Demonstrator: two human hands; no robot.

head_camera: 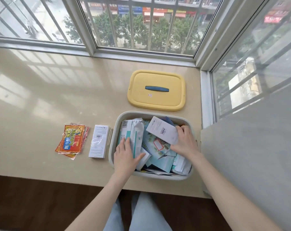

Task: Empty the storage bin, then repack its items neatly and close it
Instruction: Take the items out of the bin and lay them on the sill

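Storage bin (112, 144) on sill (58, 105), near full, lid (156, 99) off. My right hand (184, 140) pinches white carton (163, 130) at its lower corner: light, stiff, I'd hold the long edges. Left hand (126, 155) flat, fingers straight, on soft packet (135, 135); likely slippery, saggy

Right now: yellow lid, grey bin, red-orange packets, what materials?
Yellow rectangular lid: looks like moulded plastic, matte, with a rounded raised rim. Pale grey storage bin: likely similar plastic, with a smooth thick rim. Red-orange flat packets: thin glossy film, probably plastic; glare and clear sealed edges.
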